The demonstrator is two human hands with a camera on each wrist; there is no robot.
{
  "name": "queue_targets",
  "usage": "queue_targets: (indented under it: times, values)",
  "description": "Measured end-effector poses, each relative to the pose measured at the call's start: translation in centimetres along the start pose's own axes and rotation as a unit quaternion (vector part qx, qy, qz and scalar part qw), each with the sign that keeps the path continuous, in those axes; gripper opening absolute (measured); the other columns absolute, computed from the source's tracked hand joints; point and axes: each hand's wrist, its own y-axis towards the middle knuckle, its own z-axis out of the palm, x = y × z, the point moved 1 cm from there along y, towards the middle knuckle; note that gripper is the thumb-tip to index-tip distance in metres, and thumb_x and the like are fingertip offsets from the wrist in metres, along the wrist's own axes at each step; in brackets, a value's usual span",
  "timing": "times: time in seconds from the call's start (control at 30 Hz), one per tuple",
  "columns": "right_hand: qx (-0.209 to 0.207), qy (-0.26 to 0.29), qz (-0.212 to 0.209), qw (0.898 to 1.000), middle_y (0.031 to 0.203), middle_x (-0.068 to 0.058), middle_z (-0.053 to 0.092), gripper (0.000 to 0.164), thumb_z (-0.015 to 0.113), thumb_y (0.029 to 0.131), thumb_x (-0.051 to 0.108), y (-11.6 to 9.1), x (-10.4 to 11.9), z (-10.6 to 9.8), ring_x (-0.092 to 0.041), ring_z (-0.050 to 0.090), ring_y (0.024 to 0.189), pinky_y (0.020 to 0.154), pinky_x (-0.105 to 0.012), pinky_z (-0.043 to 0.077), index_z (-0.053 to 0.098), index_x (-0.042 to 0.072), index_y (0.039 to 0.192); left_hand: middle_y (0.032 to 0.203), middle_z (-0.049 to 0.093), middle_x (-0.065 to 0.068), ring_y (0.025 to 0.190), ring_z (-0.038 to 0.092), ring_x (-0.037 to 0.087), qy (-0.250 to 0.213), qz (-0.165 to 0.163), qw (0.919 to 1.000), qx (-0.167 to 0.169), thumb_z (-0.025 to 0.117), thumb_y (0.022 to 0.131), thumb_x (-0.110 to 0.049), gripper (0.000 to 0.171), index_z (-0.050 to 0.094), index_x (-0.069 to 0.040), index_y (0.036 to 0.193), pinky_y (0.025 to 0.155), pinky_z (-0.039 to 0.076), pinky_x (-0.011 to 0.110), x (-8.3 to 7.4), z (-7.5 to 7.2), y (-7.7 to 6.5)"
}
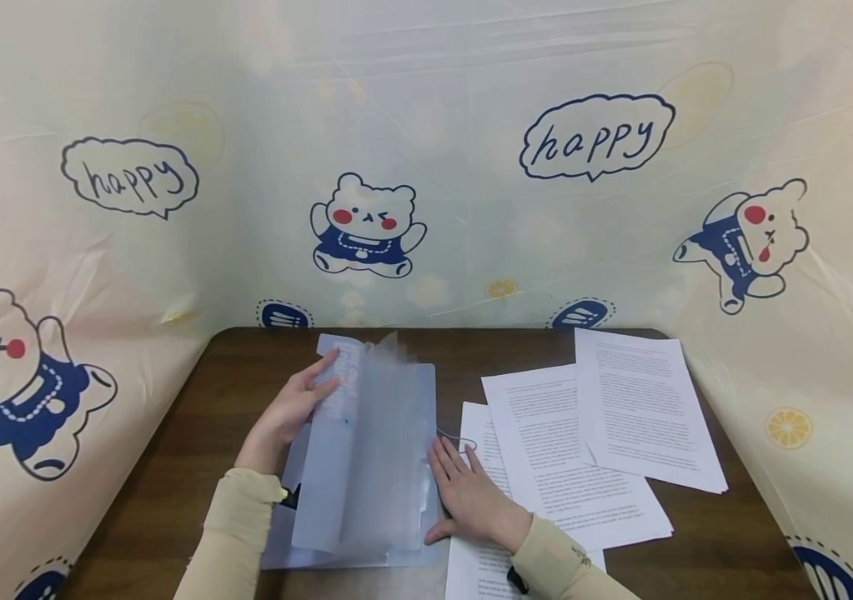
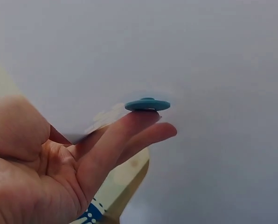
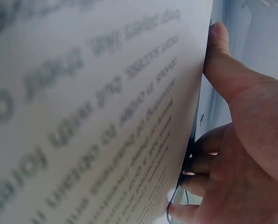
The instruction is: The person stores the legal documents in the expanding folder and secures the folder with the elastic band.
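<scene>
A pale blue plastic document folder (image 1: pixel 428 400) lies on the table with its cover (image 1: pixel 324 492) lifted and curling to the left. My left hand (image 1: pixel 298 404) grips the cover near its upper left edge, between thumb and fingers. In the left wrist view a round teal button (image 2: pixel 147 105) on the plastic sits against the fingertips. Inside the folder show frosted clear sleeves (image 1: pixel 384 467). My right hand (image 1: pixel 474 500) lies with straight fingers along the folder's right edge, partly over a printed sheet. A thin cord (image 1: pixel 459 437) loops out by its fingertips.
Printed papers (image 1: pixel 584 467) overlap on the right, one upper stack (image 1: pixel 647 408) reaching the table's right edge. The brown table (image 1: pixel 186 467) shows at the left. Behind it hangs a cloth (image 1: pixel 471 208) with bear drawings.
</scene>
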Motion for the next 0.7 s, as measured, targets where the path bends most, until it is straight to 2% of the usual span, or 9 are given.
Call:
queue_targets:
  times: [0.07,0.13,0.17,0.23,0.33,0.43,0.6,0.7]
  values:
    - [0.001,0.000,0.002,1.000,0.179,-0.028,0.027,0.129,0.082,0.082,0.073,0.0,0.0,0.0,-0.041,0.030,0.168,0.132,-0.064,0.034,0.032,-0.010,0.168,0.184,0.007,0.025,0.118,0.063,0.022,-0.014,-0.004,0.9999,0.008,0.048,0.119,-0.025,0.068,0.015,-0.027,0.178,0.086,0.058,0.027,0.3,-0.2,0.0]
    - [0.003,0.000,0.003,1.000,0.179,-0.028,0.027,0.129,0.082,0.082,0.073,0.0,0.0,0.0,-0.041,0.029,0.168,0.132,-0.064,0.034,0.032,-0.009,0.168,0.185,-0.003,0.024,0.135,0.055,0.028,-0.028,-0.005,0.9995,0.015,0.048,0.119,-0.026,0.068,0.013,-0.028,0.178,0.092,0.059,0.027,0.6,-0.5,0.0]
    - [0.004,-0.001,0.003,1.000,0.179,-0.028,0.027,0.129,0.082,0.082,0.073,0.0,-0.1,0.0,-0.041,0.029,0.169,0.132,-0.064,0.034,0.032,-0.009,0.168,0.185,-0.005,0.022,0.139,0.053,0.028,-0.036,-0.007,0.9992,0.016,0.048,0.119,-0.027,0.069,0.013,-0.028,0.178,0.094,0.059,0.026,0.7,-0.6,0.0]
    - [0.004,0.000,0.003,1.000,0.179,-0.028,0.027,0.129,0.082,0.082,0.073,0.0,0.0,0.0,-0.041,0.029,0.168,0.132,-0.064,0.034,0.032,-0.009,0.168,0.186,-0.007,0.021,0.136,0.056,0.022,-0.054,-0.009,0.9982,0.023,0.048,0.120,-0.028,0.069,0.011,-0.029,0.178,0.093,0.060,0.025,1.0,-1.0,-0.1]
    - [0.005,0.002,0.002,1.000,0.179,-0.029,0.027,0.129,0.082,0.082,0.073,0.0,0.0,0.0,-0.041,0.030,0.168,0.132,-0.064,0.034,0.032,-0.010,0.167,0.186,-0.006,0.021,0.114,0.068,0.010,-0.086,-0.005,0.9956,0.036,0.047,0.120,-0.028,0.071,0.008,-0.028,0.179,0.090,0.062,0.024,1.4,-1.4,-0.2]
    - [0.006,0.001,0.002,1.000,0.179,-0.029,0.027,0.128,0.082,0.082,0.072,0.0,0.0,0.0,-0.041,0.029,0.168,0.132,-0.064,0.034,0.032,-0.010,0.167,0.185,-0.004,0.023,0.099,0.071,0.003,-0.114,0.004,0.9924,0.048,0.046,0.120,-0.026,0.071,0.004,-0.027,0.179,0.087,0.062,0.023,1.8,-1.7,-0.3]
    - [0.006,0.001,0.002,1.000,0.179,-0.028,0.026,0.128,0.082,0.083,0.072,0.1,-0.1,0.0,-0.041,0.029,0.169,0.132,-0.064,0.034,0.032,-0.010,0.168,0.181,0.011,0.022,0.097,0.071,0.001,-0.139,0.008,0.9893,0.045,0.046,0.120,-0.027,0.071,0.007,-0.027,0.179,0.088,0.062,0.021,2.2,-2.1,-0.5]
    - [0.009,0.002,0.002,1.000,0.180,-0.028,0.025,0.127,0.082,0.083,0.072,0.1,-0.1,0.1,-0.040,0.028,0.169,0.133,-0.063,0.033,0.032,-0.009,0.168,0.174,0.025,0.013,0.100,0.070,0.000,-0.158,0.002,0.9864,0.044,0.047,0.120,-0.028,0.070,0.009,-0.030,0.178,0.089,0.062,0.021,2.6,-2.3,-0.5]
